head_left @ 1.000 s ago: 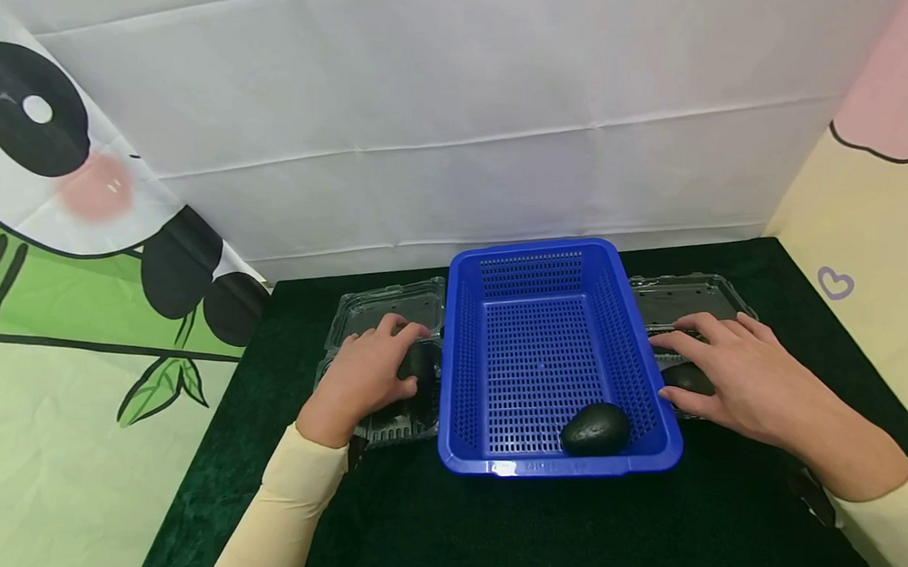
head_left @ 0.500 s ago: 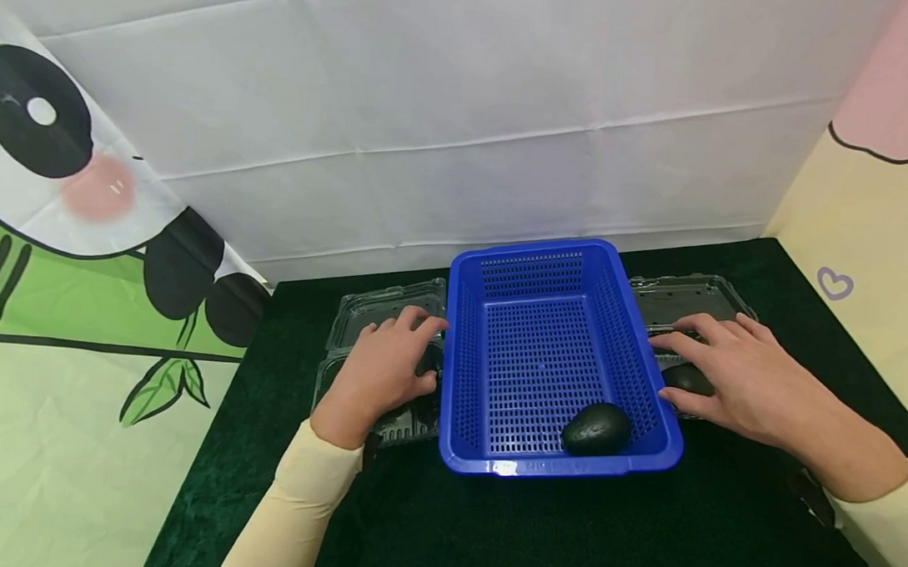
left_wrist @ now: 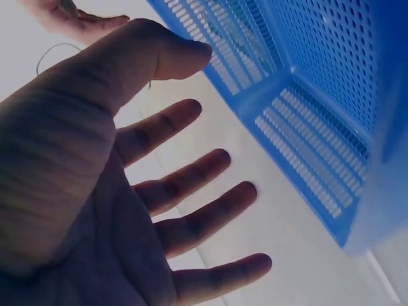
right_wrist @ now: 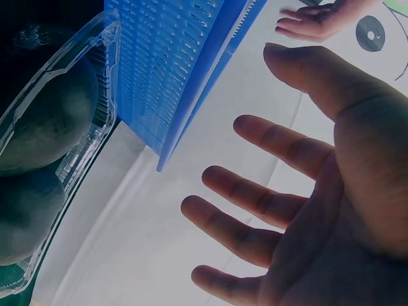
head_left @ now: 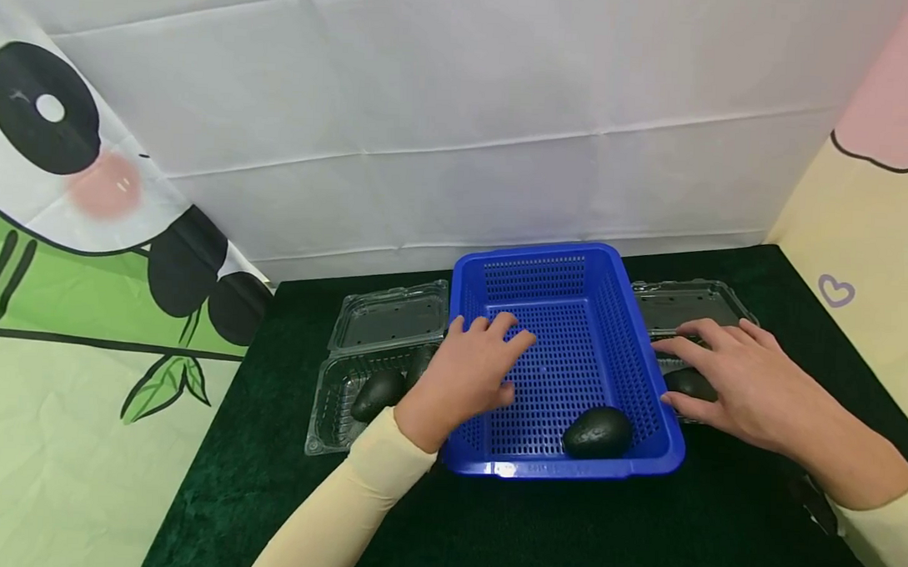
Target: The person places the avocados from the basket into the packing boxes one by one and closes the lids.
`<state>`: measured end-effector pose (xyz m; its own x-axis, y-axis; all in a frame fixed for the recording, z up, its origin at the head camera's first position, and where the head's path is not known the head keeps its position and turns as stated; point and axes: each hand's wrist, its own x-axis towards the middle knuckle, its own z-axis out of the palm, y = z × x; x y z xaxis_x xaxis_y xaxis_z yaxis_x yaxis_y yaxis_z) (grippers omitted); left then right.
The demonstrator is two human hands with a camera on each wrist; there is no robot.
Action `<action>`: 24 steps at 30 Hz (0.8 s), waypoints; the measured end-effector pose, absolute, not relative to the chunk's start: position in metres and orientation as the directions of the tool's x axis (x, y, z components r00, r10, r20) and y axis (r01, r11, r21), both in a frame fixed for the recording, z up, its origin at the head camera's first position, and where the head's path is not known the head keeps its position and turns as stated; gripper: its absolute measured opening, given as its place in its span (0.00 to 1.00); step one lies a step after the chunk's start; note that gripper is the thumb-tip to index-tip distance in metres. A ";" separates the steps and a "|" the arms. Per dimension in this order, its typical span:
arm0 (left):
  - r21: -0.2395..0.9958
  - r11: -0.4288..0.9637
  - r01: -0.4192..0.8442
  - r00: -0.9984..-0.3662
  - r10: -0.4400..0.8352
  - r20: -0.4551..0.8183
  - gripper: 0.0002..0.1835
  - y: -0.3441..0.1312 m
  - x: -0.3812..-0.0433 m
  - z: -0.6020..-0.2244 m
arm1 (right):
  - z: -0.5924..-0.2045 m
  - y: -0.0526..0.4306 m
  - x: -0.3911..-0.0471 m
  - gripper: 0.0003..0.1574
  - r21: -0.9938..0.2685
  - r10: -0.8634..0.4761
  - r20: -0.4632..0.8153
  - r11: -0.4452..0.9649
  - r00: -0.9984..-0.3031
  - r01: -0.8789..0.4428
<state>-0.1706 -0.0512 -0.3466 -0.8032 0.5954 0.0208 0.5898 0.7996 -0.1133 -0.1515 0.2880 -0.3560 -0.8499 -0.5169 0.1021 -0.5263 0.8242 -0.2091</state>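
Note:
In the head view my left hand (head_left: 472,369) is over the left part of a blue perforated basket (head_left: 563,468), fingers spread and relaxed. The left wrist view shows its palm (left_wrist: 95,191) with nothing in it. A dark avocado (head_left: 597,432) lies in the basket's near right corner. My right hand (head_left: 747,379) hovers above the right clear plastic clamshell box, fingers loosely bent around air. An avocado (head_left: 689,383) shows under it, and the right wrist view shows two avocados (right_wrist: 54,121) in that box. The left clamshell box (head_left: 330,404) holds an avocado (head_left: 378,395) and another (head_left: 419,364), partly hidden by my left arm.
Both boxes have their lids folded back: the left lid (head_left: 393,316) and the right lid (head_left: 686,307) lie behind their trays. A dark green cloth (head_left: 535,528) covers the table. A white sheet (head_left: 427,191) hangs behind, with printed sheets at both sides.
My left hand has moved right, from above the left box to over the basket, uncovering an avocado in that box. The right hand has stayed in place.

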 end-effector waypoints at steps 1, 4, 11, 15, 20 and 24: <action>-0.118 0.792 0.599 -0.796 0.605 0.023 0.33 -0.047 -0.171 -0.347 | -0.356 0.288 -0.151 0.38 -0.211 -0.516 0.105 0.824 -0.850 -0.526; -0.132 0.768 0.627 -0.771 0.636 0.035 0.33 -0.038 -0.172 -0.349 | -0.356 0.288 -0.151 0.37 -0.217 -0.515 0.113 0.822 -0.850 -0.527; -0.122 0.720 0.683 -0.729 0.682 -0.055 0.38 -0.019 -0.176 -0.349 | -0.356 0.287 -0.150 0.37 -0.195 -0.509 0.118 0.830 -0.853 -0.522; -0.137 0.682 0.718 -0.695 0.710 -0.112 0.41 -0.009 -0.180 -0.348 | -0.357 0.286 -0.149 0.38 -0.182 -0.504 0.110 0.837 -0.857 -0.516; -0.173 0.644 0.745 -0.667 0.724 -0.175 0.45 0.006 -0.184 -0.346 | -0.358 0.286 -0.148 0.38 -0.182 -0.505 0.113 0.836 -0.856 -0.518; -0.186 0.607 0.773 -0.634 0.738 -0.232 0.47 0.021 -0.185 -0.343 | -0.357 0.287 -0.148 0.38 -0.188 -0.503 0.112 0.836 -0.857 -0.515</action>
